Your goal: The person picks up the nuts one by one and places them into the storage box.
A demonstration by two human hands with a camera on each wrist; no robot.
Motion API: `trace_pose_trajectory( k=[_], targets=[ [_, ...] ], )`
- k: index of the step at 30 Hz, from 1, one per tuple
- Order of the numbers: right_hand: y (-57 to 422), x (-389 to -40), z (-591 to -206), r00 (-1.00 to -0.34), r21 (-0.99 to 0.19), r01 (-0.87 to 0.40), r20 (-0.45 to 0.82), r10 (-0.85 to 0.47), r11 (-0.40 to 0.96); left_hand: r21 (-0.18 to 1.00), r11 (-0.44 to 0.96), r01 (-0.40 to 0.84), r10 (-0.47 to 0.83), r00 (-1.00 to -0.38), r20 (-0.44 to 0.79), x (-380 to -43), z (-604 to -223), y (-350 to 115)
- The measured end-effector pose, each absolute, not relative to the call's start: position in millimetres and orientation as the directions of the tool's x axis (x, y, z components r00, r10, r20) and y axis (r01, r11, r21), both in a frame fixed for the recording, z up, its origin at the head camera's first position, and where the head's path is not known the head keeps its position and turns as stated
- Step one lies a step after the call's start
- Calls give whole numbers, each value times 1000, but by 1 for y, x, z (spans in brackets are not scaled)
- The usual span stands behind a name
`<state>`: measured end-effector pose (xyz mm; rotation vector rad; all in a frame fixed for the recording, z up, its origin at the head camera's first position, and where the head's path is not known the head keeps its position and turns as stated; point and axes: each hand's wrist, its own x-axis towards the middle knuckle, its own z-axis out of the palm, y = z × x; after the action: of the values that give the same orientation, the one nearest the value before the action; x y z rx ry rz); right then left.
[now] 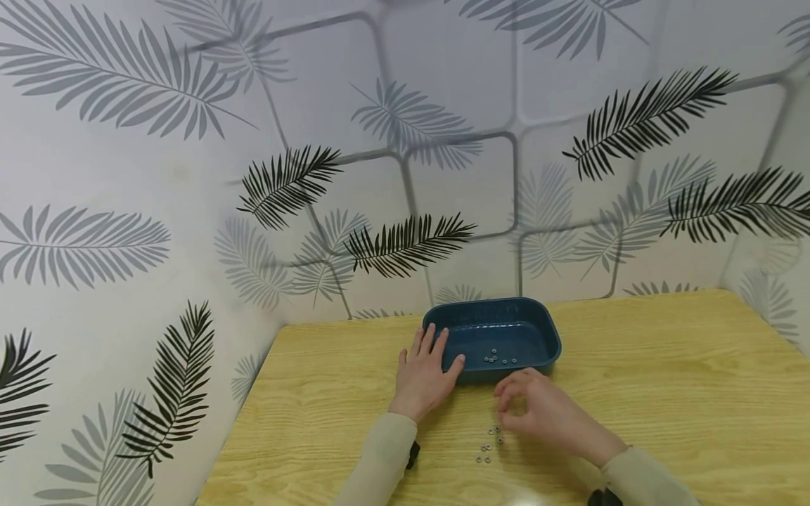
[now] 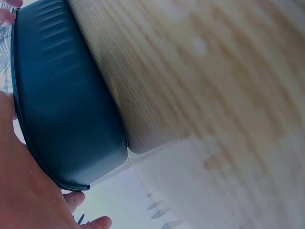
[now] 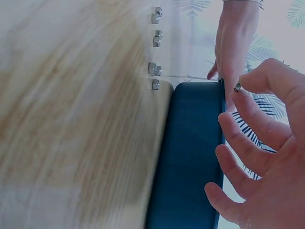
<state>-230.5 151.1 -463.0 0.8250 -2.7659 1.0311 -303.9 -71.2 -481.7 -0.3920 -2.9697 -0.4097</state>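
My left hand lies over the left end of a dark blue tray, fingers spread across its rim and thumb at the near edge. In the left wrist view that hand covers part of the rim, above the tray's outer wall. Just in front of the tray is my right hand, pinching a small metal nut between thumb and index finger, its other fingers loosely bent. Several similar nuts lie on the table below that hand. More small nuts sit on the tray's floor, toward the near side.
The wood-grain table runs under everything. Behind it and at the left stands a pale wall with leaf prints, and the tray is close to its back part.
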Motion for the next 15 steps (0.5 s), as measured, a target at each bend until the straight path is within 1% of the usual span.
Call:
trace_pose_trajectory(
  k=[6,15],
  targets=[
    [150,-234,-459,-840,-575,-537,304,-448,617,233,933,273,244,-959,147,-304,-483,-73],
    [152,-240,-453,-844,-578,-536,342,-414,616,221,936,273,241,-957,163,-305,-483,-72]
  ],
)
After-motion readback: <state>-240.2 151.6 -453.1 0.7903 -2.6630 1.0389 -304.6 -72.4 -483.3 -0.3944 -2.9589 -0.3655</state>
